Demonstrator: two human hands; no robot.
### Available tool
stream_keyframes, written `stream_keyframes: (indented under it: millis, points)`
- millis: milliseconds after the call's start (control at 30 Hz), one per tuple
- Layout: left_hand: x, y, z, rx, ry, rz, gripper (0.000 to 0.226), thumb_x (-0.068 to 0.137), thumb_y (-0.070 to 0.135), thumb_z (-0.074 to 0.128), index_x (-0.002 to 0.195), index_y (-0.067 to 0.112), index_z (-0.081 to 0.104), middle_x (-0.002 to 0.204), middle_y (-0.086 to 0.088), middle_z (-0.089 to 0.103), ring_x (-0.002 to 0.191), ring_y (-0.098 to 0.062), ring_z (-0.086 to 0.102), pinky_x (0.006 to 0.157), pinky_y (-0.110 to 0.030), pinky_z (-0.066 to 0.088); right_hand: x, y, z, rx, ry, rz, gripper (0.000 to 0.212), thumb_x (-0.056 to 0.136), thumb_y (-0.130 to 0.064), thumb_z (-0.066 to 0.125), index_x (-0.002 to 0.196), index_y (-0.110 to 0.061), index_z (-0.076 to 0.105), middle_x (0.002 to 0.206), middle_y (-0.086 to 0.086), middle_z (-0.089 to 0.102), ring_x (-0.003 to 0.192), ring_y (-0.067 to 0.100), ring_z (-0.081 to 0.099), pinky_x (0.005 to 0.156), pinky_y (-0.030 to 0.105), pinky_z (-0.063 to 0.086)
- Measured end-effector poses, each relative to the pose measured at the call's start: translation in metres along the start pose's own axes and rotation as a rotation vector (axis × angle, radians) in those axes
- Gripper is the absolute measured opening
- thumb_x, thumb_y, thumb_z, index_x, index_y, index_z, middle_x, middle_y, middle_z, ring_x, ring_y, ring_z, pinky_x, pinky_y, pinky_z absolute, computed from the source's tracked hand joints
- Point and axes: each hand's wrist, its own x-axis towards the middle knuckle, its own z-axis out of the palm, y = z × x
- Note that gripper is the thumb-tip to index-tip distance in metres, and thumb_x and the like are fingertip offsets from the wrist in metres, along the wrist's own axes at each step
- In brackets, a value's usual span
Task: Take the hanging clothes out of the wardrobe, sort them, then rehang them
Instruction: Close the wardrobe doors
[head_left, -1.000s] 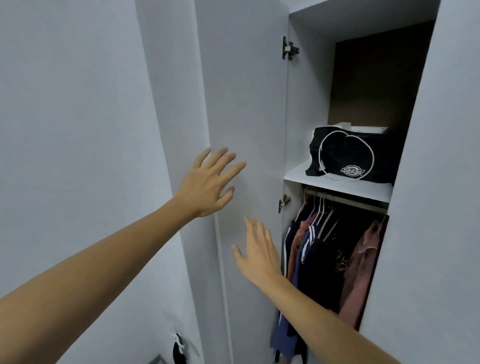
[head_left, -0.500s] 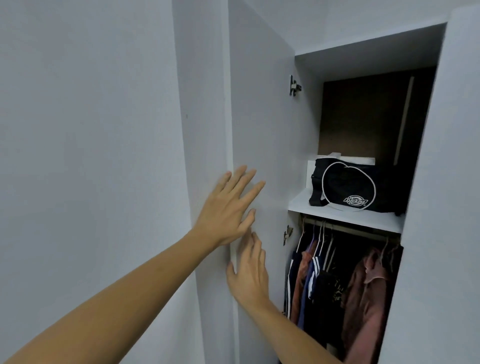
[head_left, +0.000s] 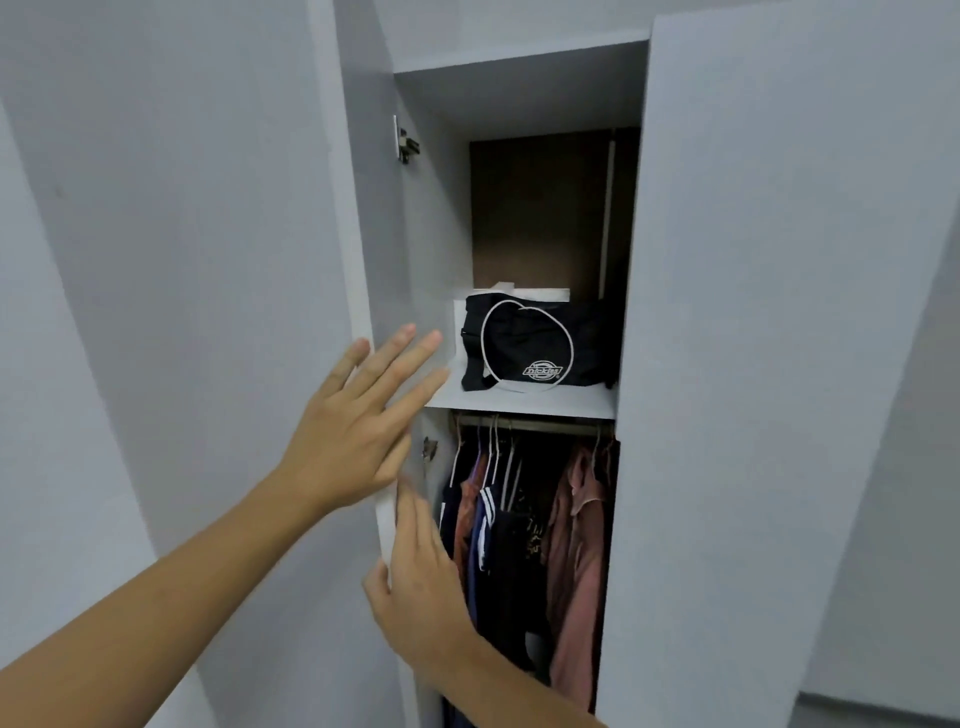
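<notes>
hanging clothes exposed as the left door swung wide

hanging clothes (head_left: 524, 525) were on their rail inside the wardrobe, below the shelf, none lifted out yet. nearest the camera, the right hand (head_left: 421, 587) lay with straight fingers against the edge of the left door (head_left: 358, 234), gripping nothing. just above it on that door edge, the left hand (head_left: 353, 431) was spread flat with fingers extended, pressing rather than clasping. over the last second the door had gone from showing its broad inner face to standing nearly edge-on, and both hands had followed it across; the opening beside the door now showed more of the garments. beyond the door edge, a black bag (head_left: 535, 348) sat on the shelf (head_left: 519, 400) above the clothes, with a white box behind it. the right door (head_left: 779, 312) stood open on the far side of the opening. by my reading, access was nearly won and the taking-out step could begin, hangers first.
</notes>
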Motion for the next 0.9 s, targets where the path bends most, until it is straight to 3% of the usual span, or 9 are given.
stream_keyframes:
  millis: [100, 167, 233, 267, 333, 433, 500, 633, 900]
  points:
    - [0.032, 0.024, 0.009, -0.038, 0.023, 0.078, 0.072, 0.086, 0.014, 0.055, 0.158, 0.013, 0.044, 0.171, -0.012, 0.024, 0.16, -0.031, 0.018, 0.13, -0.049, 0.013, -0.008, 0.033, -0.03, 0.016, 0.009, 0.04, 0.086, 0.093, -0.015, 0.045, 0.164, -0.03, 0.0, 0.161, -0.007, 0.026, 0.145, 0.016, 0.038, 0.115, 0.038, 0.041]
    - [0.058, 0.04, 0.017, -0.054, 0.044, 0.097, 0.071, 0.09, 0.019, 0.055, 0.159, 0.013, 0.042, 0.172, -0.012, 0.023, 0.16, -0.032, 0.017, 0.13, -0.049, 0.015, -0.011, 0.057, -0.053, 0.02, 0.008, 0.076, 0.075, 0.094, -0.017, 0.041, 0.162, -0.028, 0.011, 0.153, -0.005, 0.035, 0.13, 0.019, 0.051, 0.105, 0.036, 0.048]
    - [0.085, 0.054, 0.026, -0.078, 0.082, 0.032, 0.076, 0.092, 0.026, 0.06, 0.162, 0.01, 0.035, 0.172, -0.013, 0.02, 0.16, -0.032, 0.016, 0.129, -0.052, 0.02, -0.014, 0.078, -0.077, 0.035, 0.022, 0.091, 0.065, 0.095, -0.017, 0.039, 0.156, -0.027, 0.022, 0.134, -0.005, 0.046, 0.106, 0.02, 0.057, 0.087, 0.034, 0.048]
    - [0.099, 0.061, 0.031, -0.092, 0.105, -0.027, 0.082, 0.092, 0.03, 0.063, 0.163, 0.009, 0.029, 0.173, -0.012, 0.018, 0.16, -0.032, 0.015, 0.128, -0.052, 0.021, -0.015, 0.089, -0.088, 0.026, 0.036, 0.091, 0.061, 0.095, -0.017, 0.04, 0.154, -0.027, 0.025, 0.13, -0.006, 0.047, 0.106, 0.017, 0.056, 0.085, 0.032, 0.047]
    - [0.124, 0.074, 0.043, -0.112, 0.122, -0.148, 0.093, 0.092, 0.038, 0.066, 0.165, 0.006, 0.02, 0.174, -0.013, 0.012, 0.161, -0.032, 0.011, 0.129, -0.052, 0.021, -0.016, 0.114, -0.107, -0.056, 0.114, 0.067, 0.063, 0.098, -0.019, 0.042, 0.158, -0.025, 0.026, 0.15, -0.01, 0.039, 0.134, 0.01, 0.045, 0.106, 0.026, 0.046]
    - [0.156, 0.094, 0.067, -0.108, 0.085, -0.217, 0.097, 0.094, 0.05, 0.058, 0.165, 0.004, 0.012, 0.175, -0.014, 0.003, 0.162, -0.032, 0.004, 0.129, -0.05, 0.021, -0.009, 0.15, -0.133, -0.247, 0.216, 0.02, 0.076, 0.099, -0.025, 0.046, 0.166, -0.022, 0.011, 0.172, -0.007, 0.012, 0.158, 0.009, 0.011, 0.127, 0.026, 0.018]
    - [0.175, 0.107, 0.085, -0.132, 0.08, -0.205, 0.092, 0.098, 0.049, 0.057, 0.166, 0.004, 0.012, 0.175, -0.014, 0.002, 0.162, -0.031, 0.004, 0.129, -0.048, 0.023, 0.002, 0.17, -0.148, -0.364, 0.23, 0.025, 0.084, 0.099, -0.026, 0.05, 0.168, -0.022, 0.002, 0.175, -0.001, 0.003, 0.161, 0.014, 0.002, 0.129, 0.032, 0.011]
    - [0.204, 0.121, 0.118, -0.202, 0.08, -0.194, 0.093, 0.099, 0.043, 0.065, 0.165, 0.003, 0.013, 0.174, -0.015, 0.005, 0.162, -0.031, 0.004, 0.126, -0.051, 0.028, 0.017, 0.207, -0.173, -0.458, 0.259, 0.057, 0.097, 0.096, -0.033, 0.058, 0.167, -0.02, -0.007, 0.176, 0.003, -0.001, 0.162, 0.018, 0.0, 0.13, 0.042, 0.013]
    - [0.237, 0.127, 0.182, -0.266, 0.08, -0.165, 0.091, 0.102, 0.05, 0.056, 0.167, 0.009, 0.007, 0.175, -0.01, -0.002, 0.162, -0.029, -0.003, 0.13, -0.051, 0.015, 0.041, 0.256, -0.182, -0.567, 0.377, 0.174, 0.105, 0.097, -0.048, 0.063, 0.166, -0.014, -0.008, 0.176, 0.002, -0.007, 0.162, 0.021, -0.005, 0.129, 0.045, 0.013]
